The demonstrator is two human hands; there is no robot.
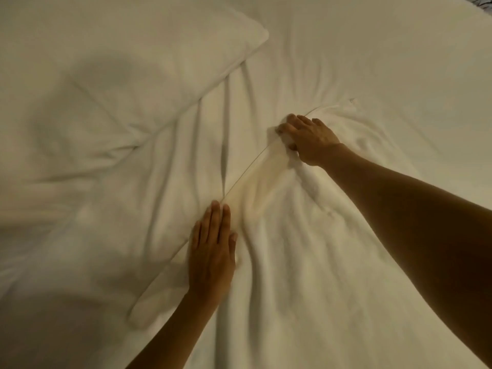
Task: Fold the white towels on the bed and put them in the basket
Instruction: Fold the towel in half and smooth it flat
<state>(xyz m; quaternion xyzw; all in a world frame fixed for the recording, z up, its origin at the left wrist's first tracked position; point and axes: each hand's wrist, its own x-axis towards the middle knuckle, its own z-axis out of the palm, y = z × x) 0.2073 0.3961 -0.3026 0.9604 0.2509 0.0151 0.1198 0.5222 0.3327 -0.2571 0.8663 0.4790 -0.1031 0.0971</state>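
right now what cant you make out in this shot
Head view, the only one:
- Basket: not in frame.
- White towel: its near and right edges merge with the bed sheet, white on white.
- Right hand: fingertips buried in bunched towel.
- Left hand: motion-blurred, lying flat on the towel's edge.
- Top right corner: dark patch, cut off.

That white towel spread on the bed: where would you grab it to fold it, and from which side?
Probably by the long hemmed edge of the white towel, coming from the pillow side. That edge runs straight and taut between the hands: the right hand already pinches its far end, while the left hand presses flat nearer the person. The rest lies rumpled.
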